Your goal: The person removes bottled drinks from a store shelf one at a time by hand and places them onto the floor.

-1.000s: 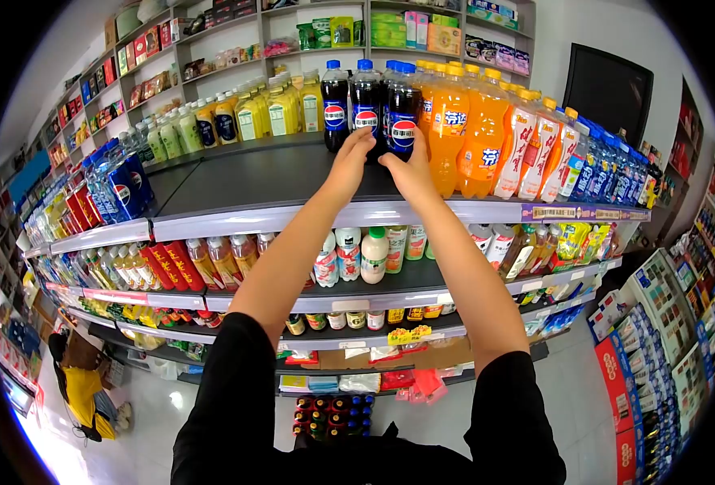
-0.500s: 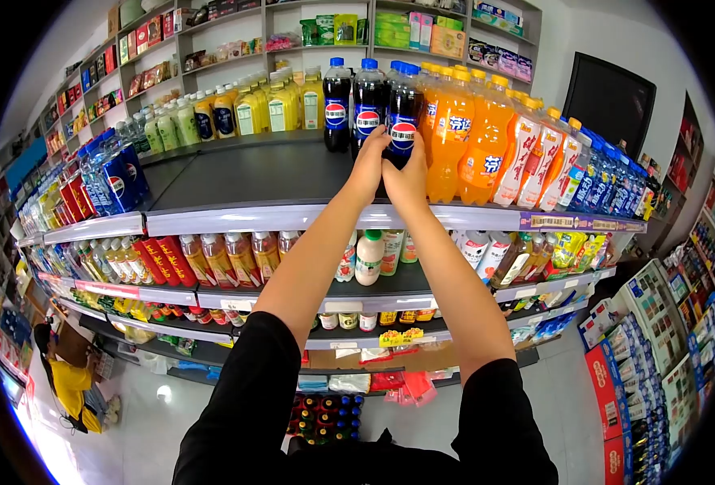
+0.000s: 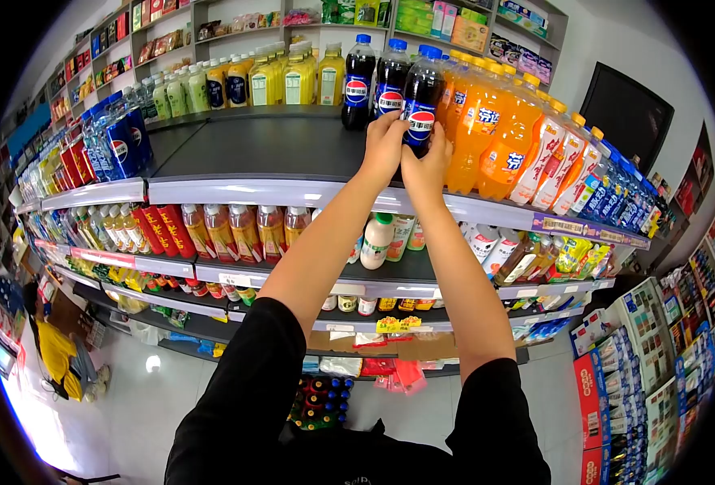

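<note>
Fingers: both sets clamped on the cola bottle, tips hidden behind it.
Left hand: on the bottle's left side.
Right hand: covers the bottle's base.
Bottle: top shelf, touching the orange soda bottles.
Bottle's label: partly hidden.

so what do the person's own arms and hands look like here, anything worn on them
Both arms come up from black sleeves that end near the elbows, leaving the forearms bare. The left hand and right hand are bare too: no gloves, and no watch, ring or bracelet shows at this size. The black fabric looks plain, with no visible markings on the sleeves.
</note>
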